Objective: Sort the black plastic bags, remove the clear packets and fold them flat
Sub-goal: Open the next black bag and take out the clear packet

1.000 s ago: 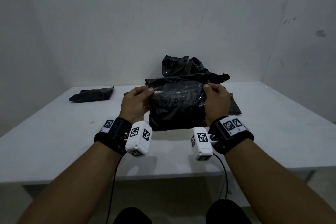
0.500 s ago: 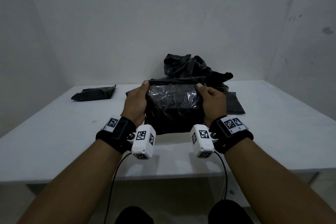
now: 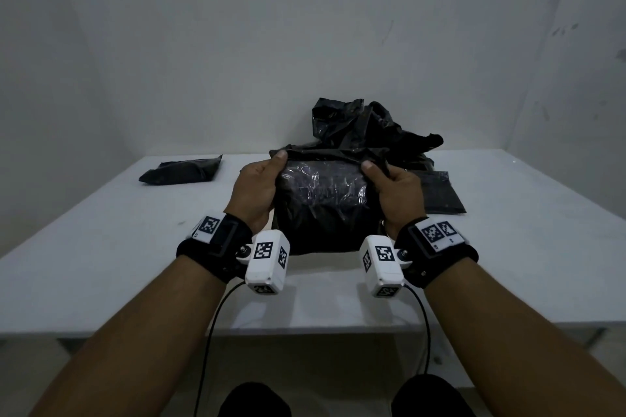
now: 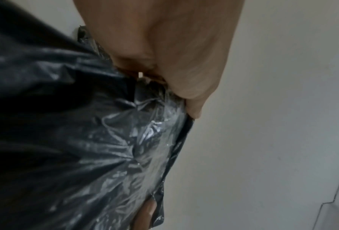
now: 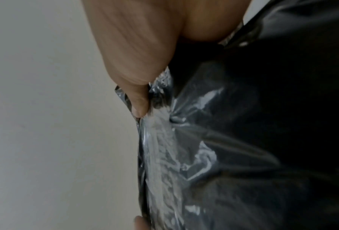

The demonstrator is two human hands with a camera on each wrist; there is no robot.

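White table [image 3: 101, 247] carries everything. At its far middle, against the wall, a crumpled pile of black bags [image 3: 355, 125]; one flat packet [image 3: 437, 193] lies just right of the hands, and one folded bag [image 3: 183, 173] sits well apart at far left, probably the finished spot.

The bag in hand [image 3: 321, 206] is held upright between both hands, its lower edge near or on the table, shiny clear film showing across its upper face. The left hand [image 3: 257, 189] pinches the top left corner, thumb on the near face; the right hand [image 3: 396, 193] pinches the top right corner likewise. Gripping both corners likely keeps the mouth taut so the clear packet can slide out.

Versus half a second ago: thumbs sit closer to the top edge, which is now folded toward the person; the bag's position is about unchanged.
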